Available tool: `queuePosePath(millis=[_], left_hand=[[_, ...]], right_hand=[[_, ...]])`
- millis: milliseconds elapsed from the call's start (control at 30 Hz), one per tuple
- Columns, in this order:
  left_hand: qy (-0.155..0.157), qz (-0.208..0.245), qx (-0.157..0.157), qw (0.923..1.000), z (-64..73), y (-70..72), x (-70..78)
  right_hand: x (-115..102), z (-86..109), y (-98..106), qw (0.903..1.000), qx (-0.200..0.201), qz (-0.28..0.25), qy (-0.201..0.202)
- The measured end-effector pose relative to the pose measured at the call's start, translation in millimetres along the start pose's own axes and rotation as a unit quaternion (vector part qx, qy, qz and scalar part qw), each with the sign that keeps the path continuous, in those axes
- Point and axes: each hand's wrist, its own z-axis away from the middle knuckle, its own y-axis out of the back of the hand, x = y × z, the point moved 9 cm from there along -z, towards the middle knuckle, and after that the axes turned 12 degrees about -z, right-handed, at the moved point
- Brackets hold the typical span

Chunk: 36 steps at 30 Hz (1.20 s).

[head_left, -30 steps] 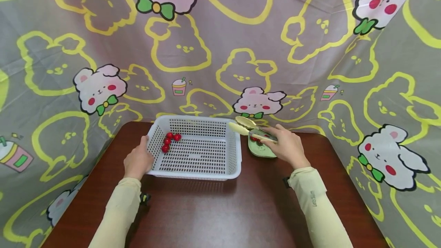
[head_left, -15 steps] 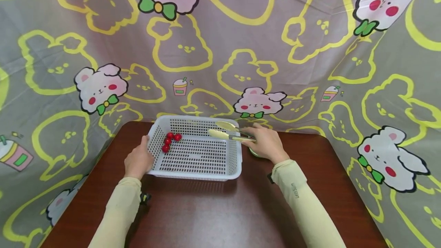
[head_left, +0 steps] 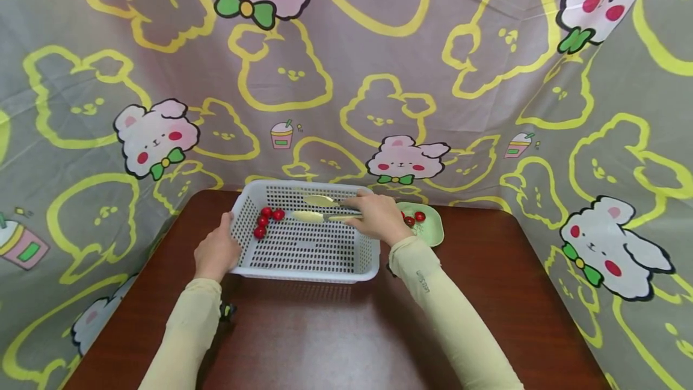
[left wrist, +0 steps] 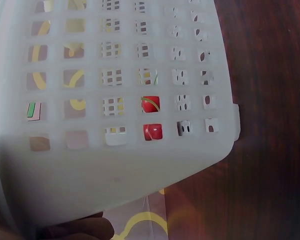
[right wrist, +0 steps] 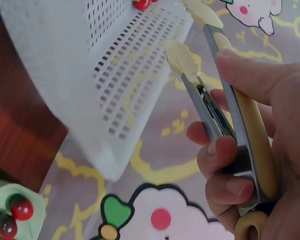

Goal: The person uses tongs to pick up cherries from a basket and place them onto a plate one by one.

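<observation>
My left hand (head_left: 218, 250) grips the left rim of a white perforated plastic basket (head_left: 303, 277); its fingers (left wrist: 92, 227) show below the basket wall in the left wrist view. Several small glossy red fruits (head_left: 262, 221), like cherry tomatoes, lie inside at the left. Over the basket's right half, my right hand (head_left: 383, 216) holds a pair of tongs (head_left: 308, 216) with cream tips and metal arms. In the right wrist view the tong tips (right wrist: 182, 59) stand apart with nothing between them, and the thumb and fingers wrap the handles.
Right of the basket, partly behind the right forearm, sits a light green plate (head_left: 435, 230) with more red fruits (head_left: 419, 216). All stands on a dark brown wooden table (head_left: 325, 336). A cartoon-printed cloth (head_left: 325, 65) hangs behind and at both sides.
My right hand has carried the tongs leftward, from over the green plate to over the basket. The plate shows more fully now. My left hand and the basket stay in place.
</observation>
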Motion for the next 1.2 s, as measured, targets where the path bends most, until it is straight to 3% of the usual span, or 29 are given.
queuePosePath(millis=[467,867,1200], left_hand=[[0.004,0.002,-0.002,1.0,2.5,3.2,-3.7],[-0.001,0.014,0.001,0.9999,3.2,0.6,0.2],[-0.002,0.011,-0.002,0.9999,2.6,1.3,0.5]], right_hand=[[-38,-39.9,-26,0.9985,-0.044,0.024,0.019],[-41,-58.1,-51,0.9968,-0.064,0.046,-0.004],[-48,-72.0,-60,0.9968,-0.067,0.045,-0.006]])
